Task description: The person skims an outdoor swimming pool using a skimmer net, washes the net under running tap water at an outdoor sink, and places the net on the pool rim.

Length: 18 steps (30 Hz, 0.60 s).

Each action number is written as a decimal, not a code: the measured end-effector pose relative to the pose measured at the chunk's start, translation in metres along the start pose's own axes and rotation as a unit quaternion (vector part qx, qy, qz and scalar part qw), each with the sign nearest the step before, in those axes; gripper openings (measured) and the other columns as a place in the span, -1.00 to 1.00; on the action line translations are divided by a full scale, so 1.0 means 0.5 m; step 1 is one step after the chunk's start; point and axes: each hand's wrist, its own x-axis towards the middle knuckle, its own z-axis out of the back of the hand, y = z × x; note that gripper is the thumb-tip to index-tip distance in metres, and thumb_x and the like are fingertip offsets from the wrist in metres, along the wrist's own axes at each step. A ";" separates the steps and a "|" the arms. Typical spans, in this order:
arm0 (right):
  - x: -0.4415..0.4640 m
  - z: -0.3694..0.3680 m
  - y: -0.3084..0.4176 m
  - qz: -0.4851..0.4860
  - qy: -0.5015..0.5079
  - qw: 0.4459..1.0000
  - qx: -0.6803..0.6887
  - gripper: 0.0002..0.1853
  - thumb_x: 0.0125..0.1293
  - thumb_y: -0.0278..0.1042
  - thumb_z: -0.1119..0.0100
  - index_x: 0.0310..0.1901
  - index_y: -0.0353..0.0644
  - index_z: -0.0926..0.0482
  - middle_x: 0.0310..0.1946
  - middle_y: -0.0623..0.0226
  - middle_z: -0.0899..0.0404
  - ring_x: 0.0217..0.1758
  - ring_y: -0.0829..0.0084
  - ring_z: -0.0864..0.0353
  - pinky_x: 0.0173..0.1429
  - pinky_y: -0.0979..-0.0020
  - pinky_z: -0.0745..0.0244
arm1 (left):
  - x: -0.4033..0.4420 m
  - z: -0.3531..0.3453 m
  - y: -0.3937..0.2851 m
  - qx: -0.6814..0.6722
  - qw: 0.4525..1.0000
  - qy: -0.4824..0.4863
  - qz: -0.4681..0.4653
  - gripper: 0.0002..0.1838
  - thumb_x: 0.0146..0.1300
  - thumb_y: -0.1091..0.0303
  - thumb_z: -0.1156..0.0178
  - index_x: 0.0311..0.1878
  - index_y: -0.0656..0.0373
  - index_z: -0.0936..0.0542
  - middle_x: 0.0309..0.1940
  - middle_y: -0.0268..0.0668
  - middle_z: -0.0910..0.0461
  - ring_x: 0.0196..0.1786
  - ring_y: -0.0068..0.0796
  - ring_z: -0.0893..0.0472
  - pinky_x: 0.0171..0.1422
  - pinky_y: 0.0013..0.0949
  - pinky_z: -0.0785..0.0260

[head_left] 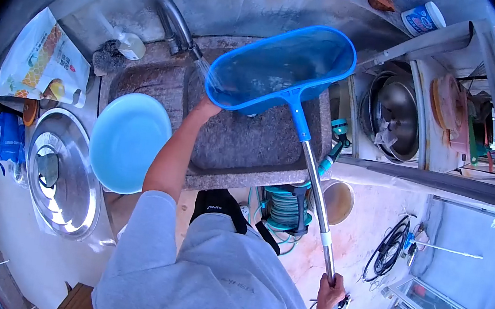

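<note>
A blue dustpan-like scoop net point(283, 66) with a wide rim and a long metal pole is tilted over the stone sink point(245, 176). Water runs from the curved metal faucet point(180, 21) onto its left end. My left hand point(208, 108) is at the lower left corner of the rim, its fingers mostly hidden behind the frame. Near the pole's far end, at the lower right, my right hand point(331, 290) is wrapped round the metal.
Left of the sink are a light blue basin point(130, 143), a large metal lid point(66, 174), a printed bag point(45, 62) and a soap bottle point(131, 46). A rack point(419, 114) holds metal bowls at right. Below stand a hose reel point(286, 208) and a bucket point(338, 203).
</note>
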 end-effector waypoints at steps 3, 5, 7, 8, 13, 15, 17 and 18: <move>-0.001 -0.007 -0.009 -0.001 0.004 1.000 0.029 -0.87 -0.05 -0.44 -0.27 -0.47 -0.22 -0.51 -0.77 0.28 -0.31 -0.72 0.50 -0.27 -0.55 0.44 -0.28 | 0.000 0.004 0.041 -0.056 0.995 -0.081 0.011 -0.61 0.12 0.34 -0.26 0.04 0.18 -0.52 -0.07 -0.20 -0.59 -0.01 -0.34 -0.54 0.09 -0.25 -0.39; -0.011 -0.007 -0.024 -0.005 0.020 1.000 0.005 -0.86 -0.05 -0.44 -0.28 -0.47 -0.23 -0.51 -0.78 0.30 -0.31 -0.72 0.51 -0.27 -0.55 0.44 -0.29 | 0.006 -0.001 0.088 -0.114 0.983 -0.141 0.002 -0.62 0.14 0.35 -0.24 0.04 0.18 -0.51 -0.11 -0.20 -0.60 -0.05 -0.35 -0.55 0.05 -0.28 -0.41; -0.030 -0.013 -0.032 -0.016 0.029 0.999 0.017 -0.86 -0.06 -0.44 -0.28 -0.47 -0.24 -0.51 -0.77 0.29 -0.32 -0.72 0.50 -0.29 -0.54 0.45 -0.30 | -0.036 -0.014 0.063 -0.114 0.965 -0.168 0.168 -0.72 0.13 0.40 -0.20 -0.07 0.20 -0.52 -0.17 -0.17 -0.61 -0.14 -0.40 -0.56 -0.05 -0.32 -0.42; -0.038 -0.012 -0.034 -0.006 0.032 0.999 0.005 -0.86 -0.06 -0.45 -0.28 -0.47 -0.24 -0.51 -0.77 0.28 -0.33 -0.72 0.49 -0.31 -0.54 0.44 -0.31 | -0.085 -0.009 -0.036 -0.150 0.932 -0.157 0.290 -0.78 0.12 0.42 -0.18 -0.14 0.20 -0.52 -0.20 -0.16 -0.61 -0.20 -0.42 -0.56 -0.10 -0.34 -0.43; -0.030 -0.014 -0.019 0.031 0.028 0.999 -0.010 -0.88 -0.05 -0.46 -0.25 -0.47 -0.24 -0.51 -0.77 0.23 -0.35 -0.74 0.44 -0.35 -0.57 0.41 -0.29 | -0.067 0.035 0.077 -0.098 0.955 -0.278 -0.045 -0.80 0.11 0.40 -0.19 -0.19 0.21 -0.51 -0.27 -0.16 -0.60 -0.26 -0.35 -0.56 -0.10 -0.28 -0.43; -0.022 -0.020 -0.026 0.040 0.020 0.999 0.002 -0.90 -0.04 -0.47 -0.24 -0.48 -0.23 -0.50 -0.78 0.23 -0.35 -0.75 0.43 -0.34 -0.58 0.42 -0.27 | -0.061 0.069 0.067 0.171 0.980 -0.091 0.044 -0.68 0.09 0.35 -0.21 -0.08 0.23 -0.50 -0.14 -0.11 -0.59 -0.11 -0.27 -0.58 -0.02 -0.27 -0.42; -0.020 -0.019 -0.031 0.036 0.038 0.998 0.015 -0.89 -0.04 -0.47 -0.25 -0.47 -0.23 -0.51 -0.78 0.24 -0.34 -0.75 0.45 -0.32 -0.58 0.43 -0.27 | -0.032 0.095 0.097 -0.009 0.983 -0.156 0.100 -0.56 0.06 0.27 -0.24 0.01 0.23 -0.48 -0.04 -0.05 -0.57 0.02 -0.16 -0.56 0.05 -0.25 -0.39; -0.024 -0.017 -0.023 0.008 0.045 0.999 0.022 -0.87 -0.05 -0.45 -0.27 -0.45 -0.25 -0.52 -0.79 0.26 -0.33 -0.74 0.50 -0.30 -0.58 0.44 -0.27 | -0.048 0.088 0.107 0.106 0.985 -0.130 0.049 -0.54 0.08 0.26 -0.22 0.05 0.25 -0.47 -0.02 -0.03 -0.56 0.06 -0.12 -0.54 0.09 -0.23 -0.38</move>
